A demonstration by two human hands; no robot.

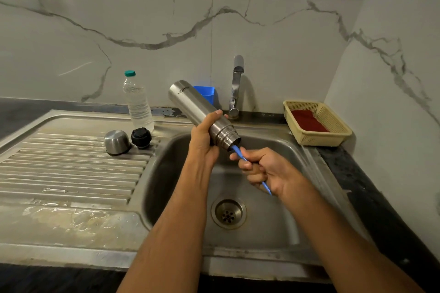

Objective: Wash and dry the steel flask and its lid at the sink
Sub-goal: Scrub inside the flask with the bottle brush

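Note:
My left hand (pixel 204 141) grips the steel flask (pixel 190 102) near its neck, over the sink basin (pixel 166 173). The flask is tilted, its base up to the left and its open mouth down to the right. My right hand (pixel 264 169) holds the blue handle of a bottle brush (pixel 266 187); the brush's other end is inside the flask's mouth and hidden. The steel cup lid (pixel 117 142) stands upside down on the ribbed drainboard (pixel 71 169), with the black stopper (pixel 141 138) just to its right.
A clear plastic water bottle (pixel 138 102) with a green cap stands behind the lids. The tap (pixel 236 88) rises behind the basin beside a blue container (pixel 205 93). A cream basket (pixel 319 123) holding a red cloth (pixel 308 121) sits on the right counter. The drain (pixel 228 213) is below my hands.

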